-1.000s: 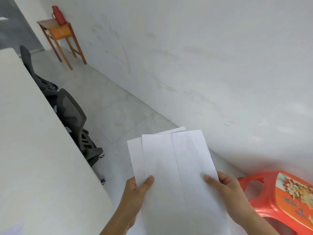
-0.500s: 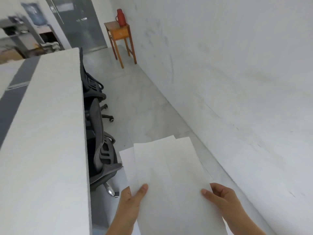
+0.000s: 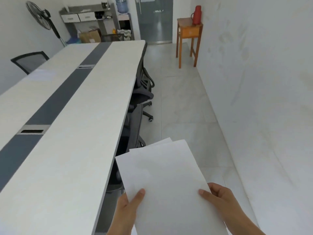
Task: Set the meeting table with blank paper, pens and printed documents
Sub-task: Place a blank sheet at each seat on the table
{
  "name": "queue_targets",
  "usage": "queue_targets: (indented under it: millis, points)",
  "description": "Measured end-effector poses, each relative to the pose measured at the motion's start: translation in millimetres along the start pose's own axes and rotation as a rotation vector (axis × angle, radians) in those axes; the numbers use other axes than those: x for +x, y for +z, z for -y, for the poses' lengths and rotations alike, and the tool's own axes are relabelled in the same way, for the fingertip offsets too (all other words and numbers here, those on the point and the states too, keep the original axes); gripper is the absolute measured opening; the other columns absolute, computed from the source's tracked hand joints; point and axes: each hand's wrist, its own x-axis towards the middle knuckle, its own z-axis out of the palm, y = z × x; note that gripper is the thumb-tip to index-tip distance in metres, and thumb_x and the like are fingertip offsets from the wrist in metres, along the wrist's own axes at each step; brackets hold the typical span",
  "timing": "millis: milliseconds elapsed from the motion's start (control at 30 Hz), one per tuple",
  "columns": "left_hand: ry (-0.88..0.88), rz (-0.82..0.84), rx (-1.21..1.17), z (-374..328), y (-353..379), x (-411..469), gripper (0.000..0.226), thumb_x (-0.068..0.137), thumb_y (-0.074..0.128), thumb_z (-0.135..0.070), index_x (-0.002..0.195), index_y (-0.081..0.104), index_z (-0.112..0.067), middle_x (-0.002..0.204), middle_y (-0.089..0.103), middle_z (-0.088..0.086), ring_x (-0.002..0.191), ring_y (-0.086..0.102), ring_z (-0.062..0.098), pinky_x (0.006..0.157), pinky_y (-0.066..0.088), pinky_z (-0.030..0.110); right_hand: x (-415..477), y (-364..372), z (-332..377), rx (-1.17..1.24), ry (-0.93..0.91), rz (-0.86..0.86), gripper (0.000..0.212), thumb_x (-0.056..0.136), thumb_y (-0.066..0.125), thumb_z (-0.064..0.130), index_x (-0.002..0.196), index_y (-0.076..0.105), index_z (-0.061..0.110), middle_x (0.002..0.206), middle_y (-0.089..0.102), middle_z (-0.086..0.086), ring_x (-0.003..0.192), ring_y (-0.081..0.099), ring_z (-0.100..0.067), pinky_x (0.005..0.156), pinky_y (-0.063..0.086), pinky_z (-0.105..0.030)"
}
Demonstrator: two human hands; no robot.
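Pinching fanned blank sheets (image 3: pixel 166 175) between left hand (image 3: pixel 128 209) and right hand (image 3: pixel 218 197), thumbs on top, evidently to carry them flat for dealing onto meeting table (image 3: pixel 76 133) just left of left hand.

Black office chairs (image 3: pixel 144 92) stood pushed in under the right long edge of the desk (image 3: pixel 76 150), one behind the other, and a mesh-backed chair (image 3: pixel 29 61) sat off its left edge. Beyond the desk's far end a grey shelving unit (image 3: pixel 88 19) held two white drawers, with a cardboard box (image 3: pixel 89 37) low in front of it. A standing fan (image 3: pixel 40 17) stood near the far left corner. Next to the shelves was a grey glass door (image 3: pixel 154 19). Against the scuffed white wall (image 3: pixel 254 65) a small wooden side table (image 3: pixel 188 33) carried a red flask (image 3: pixel 196 15). Pale tiles covered the floor (image 3: pixel 186 102).
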Motion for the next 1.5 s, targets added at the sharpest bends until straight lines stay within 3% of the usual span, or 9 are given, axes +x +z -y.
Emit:
queue_targets:
  millis: [133,267,467,667,900,1067,1200,1367,1500]
  points:
    - [0.012,0.030,-0.026,-56,14,66,0.016,0.091,0.059,-0.005,0.092,0.073,0.002,0.093,0.075,0.022,0.089,0.071,0.039,0.086,0.054,0.050,68,17,46,-0.020,-0.031,-0.024,0.012,0.078,0.077,0.008,0.087,0.074,0.001,0.086,0.075,-0.023,0.073,0.072,-0.034,0.074,0.055,-0.041]
    - [0.083,0.093,-0.034,-120,23,114,0.016,0.093,0.057,-0.011,0.098,0.072,-0.009,0.097,0.076,0.014,0.091,0.072,0.033,0.085,0.055,0.049,125,36,95,-0.021,-0.056,-0.049,0.007,0.085,0.069,0.003,0.089,0.074,0.000,0.087,0.075,-0.023,0.080,0.071,-0.040,0.082,0.055,-0.051]
    - [0.039,0.055,-0.068,-157,22,172,0.023,0.094,0.057,-0.018,0.104,0.070,-0.003,0.098,0.076,0.016,0.089,0.073,0.035,0.074,0.057,0.043,201,64,136,-0.043,-0.010,0.030,0.019,0.072,0.080,0.008,0.087,0.074,-0.002,0.087,0.075,-0.025,0.077,0.071,-0.037,0.082,0.054,-0.050]
    - [0.028,-0.180,-0.171,-177,16,232,0.020,0.090,0.059,-0.008,0.094,0.072,0.006,0.096,0.074,0.025,0.088,0.072,0.040,0.082,0.056,0.049,307,97,179,-0.206,0.001,0.213,0.004,0.081,0.072,0.001,0.085,0.074,-0.001,0.084,0.075,-0.023,0.072,0.071,-0.031,0.080,0.054,-0.045]
    - [0.060,-0.509,-0.240,-215,35,304,0.022,0.085,0.066,-0.017,0.089,0.074,0.003,0.091,0.076,0.019,0.086,0.073,0.037,0.085,0.054,0.058,443,153,246,-0.475,-0.036,0.507,0.007,0.082,0.073,0.003,0.085,0.076,0.008,0.082,0.077,-0.014,0.078,0.074,-0.033,0.080,0.055,-0.044]
    - [0.049,-0.758,-0.383,-223,41,321,0.030,0.090,0.059,-0.024,0.091,0.074,0.002,0.092,0.076,0.020,0.087,0.072,0.038,0.084,0.054,0.058,508,209,286,-0.633,-0.102,0.746,0.003,0.085,0.070,0.008,0.086,0.073,0.006,0.078,0.076,-0.011,0.070,0.072,-0.028,0.067,0.052,-0.035]
    - [0.027,-0.995,-0.549,-208,41,310,0.027,0.091,0.057,-0.018,0.094,0.071,0.006,0.093,0.074,0.024,0.089,0.071,0.042,0.083,0.055,0.058,546,266,283,-0.745,-0.157,0.911,0.023,0.083,0.072,0.025,0.080,0.066,0.003,0.072,0.065,-0.007,0.064,0.058,-0.022,0.063,0.044,-0.034]
    - [0.027,-1.220,-0.582,-189,24,276,0.022,0.093,0.056,-0.012,0.089,0.070,0.004,0.081,0.076,0.017,0.070,0.073,0.026,0.056,0.060,0.033,571,360,269,-0.786,-0.359,0.878,0.036,0.088,0.064,0.016,0.061,0.045,0.002,0.060,0.039,-0.005,0.057,0.036,-0.017,0.057,0.027,-0.029]
    - [0.030,-1.340,-0.573,-177,5,248,0.022,0.093,0.058,-0.013,0.084,0.072,0.002,0.082,0.076,0.017,0.073,0.073,0.027,0.072,0.058,0.040,585,426,245,-0.974,-0.457,0.750,0.034,0.087,0.051,0.012,0.060,0.031,0.013,0.058,0.034,-0.005,0.055,0.030,-0.022,0.055,0.022,-0.032]
